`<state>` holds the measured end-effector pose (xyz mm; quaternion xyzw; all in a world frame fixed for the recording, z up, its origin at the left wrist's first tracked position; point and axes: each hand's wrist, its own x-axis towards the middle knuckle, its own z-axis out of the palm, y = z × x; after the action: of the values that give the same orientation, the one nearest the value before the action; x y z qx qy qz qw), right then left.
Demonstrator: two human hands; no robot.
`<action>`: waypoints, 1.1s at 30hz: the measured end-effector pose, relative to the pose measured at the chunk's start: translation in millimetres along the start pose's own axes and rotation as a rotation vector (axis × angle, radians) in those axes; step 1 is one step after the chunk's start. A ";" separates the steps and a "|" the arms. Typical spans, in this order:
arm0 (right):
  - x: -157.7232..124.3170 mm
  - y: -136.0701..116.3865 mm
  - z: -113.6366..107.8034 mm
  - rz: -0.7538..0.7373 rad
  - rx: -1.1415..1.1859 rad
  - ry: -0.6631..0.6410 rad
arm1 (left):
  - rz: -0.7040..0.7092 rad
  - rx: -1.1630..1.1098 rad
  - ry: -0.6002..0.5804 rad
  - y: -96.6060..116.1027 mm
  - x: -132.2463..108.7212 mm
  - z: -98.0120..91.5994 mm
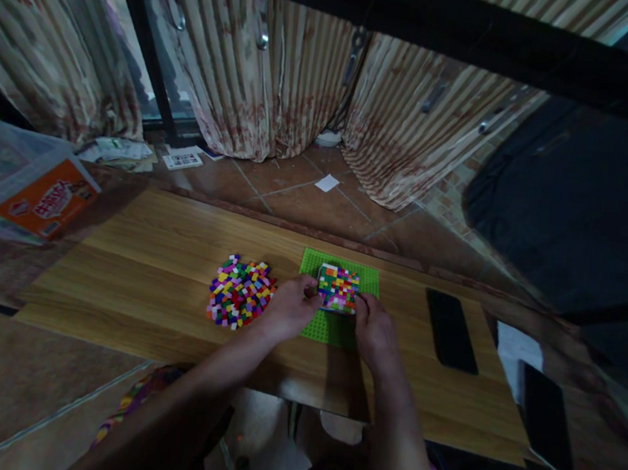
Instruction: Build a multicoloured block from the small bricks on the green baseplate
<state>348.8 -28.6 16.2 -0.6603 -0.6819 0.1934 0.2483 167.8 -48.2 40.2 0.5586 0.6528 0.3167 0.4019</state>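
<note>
My bare left forearm [218, 371] and right forearm [397, 416] cross the near edge of the wood-grain bench [136, 269]. The multicoloured rectangular plastic-brick block [337, 288] is over the studded green plastic baseplate [329, 330], towards the far edge. I judge it light, stiff, liable to come apart; I'd hold opposite sides. My left hand [292, 306] and right hand [376, 333] angle inward there, fingers touching it; whether clamped, I can't tell.

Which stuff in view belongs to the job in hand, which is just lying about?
Job:
multicoloured brick block, between left hand and right hand
green studded baseplate
loose coloured bricks

Apparently lying about:
flat black slab
second black slab
clear plastic tub
white sheet
</note>
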 end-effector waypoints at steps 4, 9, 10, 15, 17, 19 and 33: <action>-2.2 -1.2 5.4 0.012 -0.021 0.001 | 0.001 -0.021 0.000 2.5 -1.3 0.5; -4.7 0.6 -0.5 -0.025 -0.026 0.026 | 0.017 -0.101 0.065 -5.3 3.9 -3.3; -5.9 -0.8 -3.8 -0.033 -0.020 0.054 | 0.026 -0.144 0.092 -7.9 6.2 -7.1; -19.4 -29.4 -9.8 -0.040 0.111 0.341 | 0.052 -0.430 0.359 -15.9 15.9 -43.9; -28.4 -49.0 0.9 -0.173 0.249 0.257 | 0.001 -0.523 0.436 -15.6 16.2 -59.6; -37.5 -67.5 18.5 -0.317 0.273 0.074 | -0.039 -0.612 0.482 -14.2 14.9 -70.5; -29.8 -91.0 83.5 -0.279 -0.138 -0.112 | -0.074 -0.550 0.352 -10.4 8.5 -68.7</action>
<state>226.2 -57.8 0.5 -0.5628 -0.7914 0.1464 0.1885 102.0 -39.3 62.5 0.3418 0.6219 0.5583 0.4298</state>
